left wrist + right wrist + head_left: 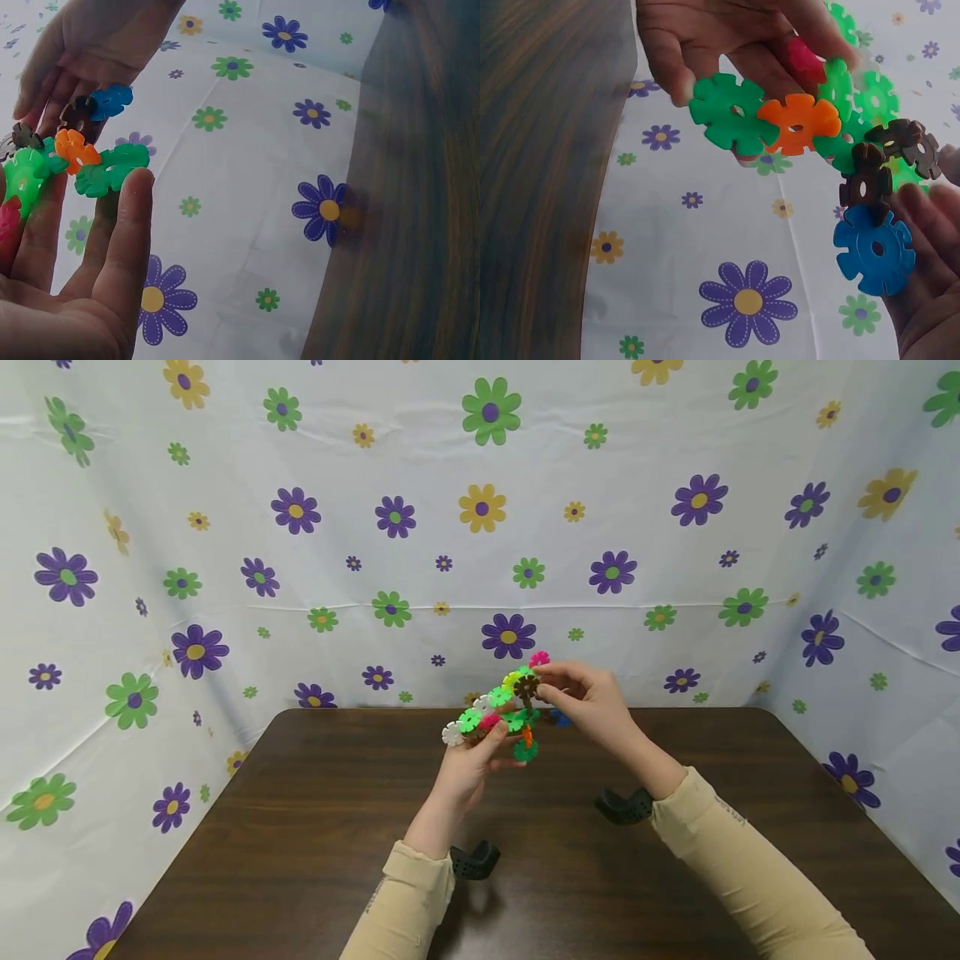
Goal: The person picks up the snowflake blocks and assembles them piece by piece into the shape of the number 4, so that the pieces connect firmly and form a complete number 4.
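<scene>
A chain of interlocking flower-shaped plastic discs (469, 720) is held up above the table between both hands. My left hand (467, 770) grips it from below, with the thumb over the pink and green discs. From the right, the thumb and fingers of my right hand (588, 700) pinch a brown disc (527, 686). The right wrist view shows a dark green disc (733, 112) joined to an orange disc (799, 124). Another brown disc (864, 187) hangs there with a blue disc (875, 251) joined below it. The right fingertips are partly hidden in that view.
Under the hands lies a dark wooden table (337, 827). A white cloth with printed flowers (420, 556) stands behind it and along both sides. Black wrist mounts (475, 861) sit at both sleeve cuffs.
</scene>
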The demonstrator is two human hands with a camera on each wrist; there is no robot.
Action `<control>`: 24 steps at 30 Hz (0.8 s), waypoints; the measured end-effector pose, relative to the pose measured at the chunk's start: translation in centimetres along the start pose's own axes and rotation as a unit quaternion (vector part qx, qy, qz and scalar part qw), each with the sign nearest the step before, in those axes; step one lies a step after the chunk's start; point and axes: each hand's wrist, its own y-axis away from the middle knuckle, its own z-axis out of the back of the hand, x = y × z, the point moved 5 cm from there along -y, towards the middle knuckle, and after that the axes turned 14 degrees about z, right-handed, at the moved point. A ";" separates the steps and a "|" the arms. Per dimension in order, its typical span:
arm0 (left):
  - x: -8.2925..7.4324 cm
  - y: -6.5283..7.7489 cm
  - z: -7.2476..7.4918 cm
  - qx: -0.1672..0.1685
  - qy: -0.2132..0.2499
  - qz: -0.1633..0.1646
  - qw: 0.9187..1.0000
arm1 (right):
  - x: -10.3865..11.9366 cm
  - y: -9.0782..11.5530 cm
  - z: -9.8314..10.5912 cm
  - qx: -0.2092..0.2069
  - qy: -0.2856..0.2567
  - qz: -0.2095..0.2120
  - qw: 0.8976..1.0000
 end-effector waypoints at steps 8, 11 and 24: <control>-0.2 0.0 0.2 -0.012 0.012 0.012 1.000 | 0.6 2.3 -1.0 0.078 0.135 0.157 0.975; -0.2 0.0 0.2 -0.012 0.012 0.016 1.000 | 0.7 2.7 -1.5 0.112 0.179 0.198 0.957; 0.2 0.4 -0.6 -0.007 0.027 0.045 0.999 | 0.5 2.9 -1.9 0.123 0.210 0.247 0.938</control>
